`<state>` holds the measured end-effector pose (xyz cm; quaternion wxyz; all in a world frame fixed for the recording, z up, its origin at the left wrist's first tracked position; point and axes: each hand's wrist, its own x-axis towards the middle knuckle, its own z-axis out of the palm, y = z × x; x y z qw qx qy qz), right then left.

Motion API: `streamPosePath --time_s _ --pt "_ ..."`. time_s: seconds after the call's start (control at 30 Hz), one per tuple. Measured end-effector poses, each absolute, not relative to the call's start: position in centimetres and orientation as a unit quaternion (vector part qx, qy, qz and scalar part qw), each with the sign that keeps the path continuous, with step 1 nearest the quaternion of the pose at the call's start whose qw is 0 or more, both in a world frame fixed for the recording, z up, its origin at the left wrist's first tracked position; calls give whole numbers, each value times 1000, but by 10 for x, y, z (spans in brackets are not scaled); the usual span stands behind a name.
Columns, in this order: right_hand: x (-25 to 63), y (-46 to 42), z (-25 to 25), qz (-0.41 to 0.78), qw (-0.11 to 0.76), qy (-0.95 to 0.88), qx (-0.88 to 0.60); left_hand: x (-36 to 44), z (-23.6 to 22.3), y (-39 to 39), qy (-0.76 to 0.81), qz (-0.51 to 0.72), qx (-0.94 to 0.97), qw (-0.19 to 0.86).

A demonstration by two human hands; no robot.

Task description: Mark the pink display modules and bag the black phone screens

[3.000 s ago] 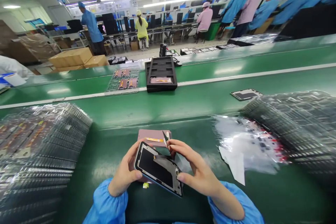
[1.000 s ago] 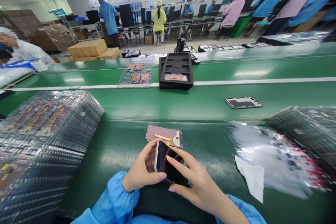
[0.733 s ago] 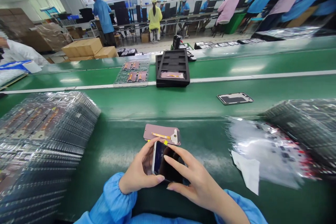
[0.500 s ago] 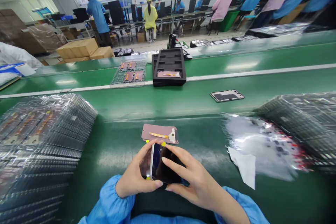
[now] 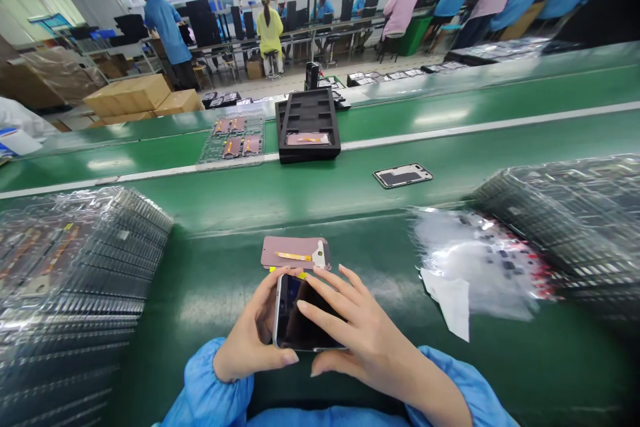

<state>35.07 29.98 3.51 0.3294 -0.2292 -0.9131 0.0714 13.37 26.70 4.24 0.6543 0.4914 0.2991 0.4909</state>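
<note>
Two hands on one phone panel. My left hand (image 5: 249,328) is curled around the left edge of a black glossy glass phone panel (image 5: 310,320) with a thin pale rim, fingers closed narrow on it. My right hand (image 5: 363,337) lies over the glass, fingers spread wide, holding it from above. The panel sits in my hands over the green bench (image 5: 165,373), between my blue gown sleeves (image 5: 210,390).

Just past my fingers lies a flat dusty-pink rectangular panel (image 5: 295,252) with a yellow strip and a white tab. Small yellow tape tabs (image 5: 285,269) sit at its near edge. Left: stacked clear plastic trays (image 5: 75,273). Right: a crumpled clear plastic bag pile (image 5: 475,257), a white paper sheet (image 5: 450,303) and more stacked clear trays (image 5: 560,213).

Farther up the green belt: a black-and-silver phone panel (image 5: 403,175), a black foam tray (image 5: 307,127) holding one pink panel, a clear tray of pink panels (image 5: 231,145). Beyond, cardboard boxes (image 5: 127,95) and a co-worker in a blue gown (image 5: 163,30).
</note>
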Motion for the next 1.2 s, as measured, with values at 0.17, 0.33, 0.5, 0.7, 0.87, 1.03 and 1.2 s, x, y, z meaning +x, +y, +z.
streamPosePath --time_s 0.17,0.33,0.5,0.7,0.87,1.03,1.2 --pt "354 300 29 260 372 -855 -252 129 42 276 352 501 360 704" --pt "362 307 22 613 329 -641 -325 114 46 291 411 522 301 684" --pt "356 309 20 752 238 -558 -257 111 48 298 428 542 299 659" --pt "356 308 15 743 329 -507 -288 128 49 287 418 441 370 703" --pt "358 311 14 732 386 -472 -304 140 44 273 460 369 453 669" --pt "356 307 9 711 406 -474 -324 151 41 267 505 381 463 620" --pt "355 305 10 700 407 -479 -339 153 40 266 525 393 454 603"
